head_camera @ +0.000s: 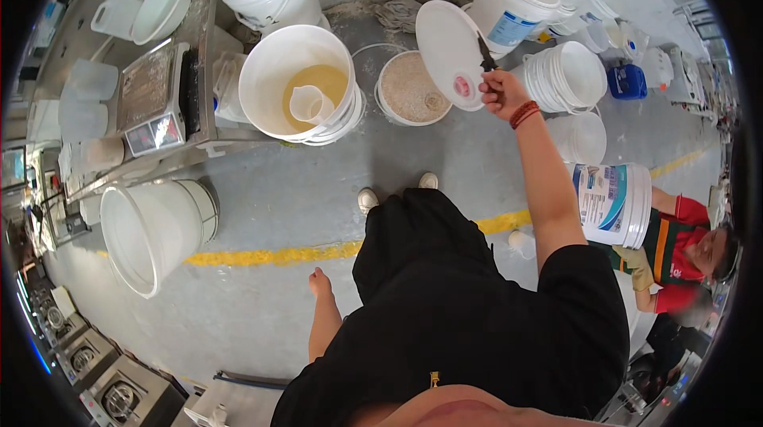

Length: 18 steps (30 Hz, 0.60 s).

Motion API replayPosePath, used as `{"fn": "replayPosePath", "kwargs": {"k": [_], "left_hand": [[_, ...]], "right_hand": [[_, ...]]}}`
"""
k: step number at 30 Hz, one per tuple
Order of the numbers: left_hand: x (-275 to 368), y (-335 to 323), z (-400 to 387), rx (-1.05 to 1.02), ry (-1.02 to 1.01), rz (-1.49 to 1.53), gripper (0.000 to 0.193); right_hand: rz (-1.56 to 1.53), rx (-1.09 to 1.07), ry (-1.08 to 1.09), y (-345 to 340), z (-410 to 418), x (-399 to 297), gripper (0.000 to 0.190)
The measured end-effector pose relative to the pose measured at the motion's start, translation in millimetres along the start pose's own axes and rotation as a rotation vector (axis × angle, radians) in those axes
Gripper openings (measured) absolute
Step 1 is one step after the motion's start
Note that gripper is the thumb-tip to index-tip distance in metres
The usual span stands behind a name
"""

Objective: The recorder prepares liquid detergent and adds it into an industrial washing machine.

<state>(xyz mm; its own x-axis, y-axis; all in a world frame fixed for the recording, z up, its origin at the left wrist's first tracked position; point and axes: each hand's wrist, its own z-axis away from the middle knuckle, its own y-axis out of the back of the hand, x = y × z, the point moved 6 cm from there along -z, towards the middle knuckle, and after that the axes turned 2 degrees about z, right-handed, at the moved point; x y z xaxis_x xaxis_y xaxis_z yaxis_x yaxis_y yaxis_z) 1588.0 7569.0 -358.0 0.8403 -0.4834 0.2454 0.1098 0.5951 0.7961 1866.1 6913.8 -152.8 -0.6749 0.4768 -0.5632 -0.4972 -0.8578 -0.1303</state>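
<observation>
In my right hand (503,93) is a slim, dark, pointed tool (486,53), its exact kind unclear. A white round bucket lid (444,48) with a red-and-white mark is tilted beside that hand; whether my fingers also grip its rim I cannot tell. Below the lid's left edge, a white bucket (411,121) holds pale, grainy material (411,84). Left of it, a large white bucket (256,87) contains yellowish liquid (334,78) and a translucent measuring jug (310,106). My left hand (320,282) hangs low at my side, fingers curled, with nothing visible in it.
At left, a steel table (202,99) carries a scale (149,93) and plastic containers. A tall white bin (128,236) stands below it. Stacked buckets (566,75) and a blue canister (627,82) are at right. A co-worker (670,248) there holds a labelled bucket (614,203).
</observation>
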Motion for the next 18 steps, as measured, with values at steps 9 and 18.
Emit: {"fn": "replayPosePath", "kwargs": {"k": [9, 18], "left_hand": [[76, 2, -32, -0.124, -0.216, 0.126, 0.053], [84, 1, -68, -0.195, -0.388, -0.321, 0.052]], "right_hand": [[0.055, 0.042, 0.085, 6, 48, 30, 0.025], [-0.029, 0.111, 0.21, 36, 120, 76, 0.025]]}}
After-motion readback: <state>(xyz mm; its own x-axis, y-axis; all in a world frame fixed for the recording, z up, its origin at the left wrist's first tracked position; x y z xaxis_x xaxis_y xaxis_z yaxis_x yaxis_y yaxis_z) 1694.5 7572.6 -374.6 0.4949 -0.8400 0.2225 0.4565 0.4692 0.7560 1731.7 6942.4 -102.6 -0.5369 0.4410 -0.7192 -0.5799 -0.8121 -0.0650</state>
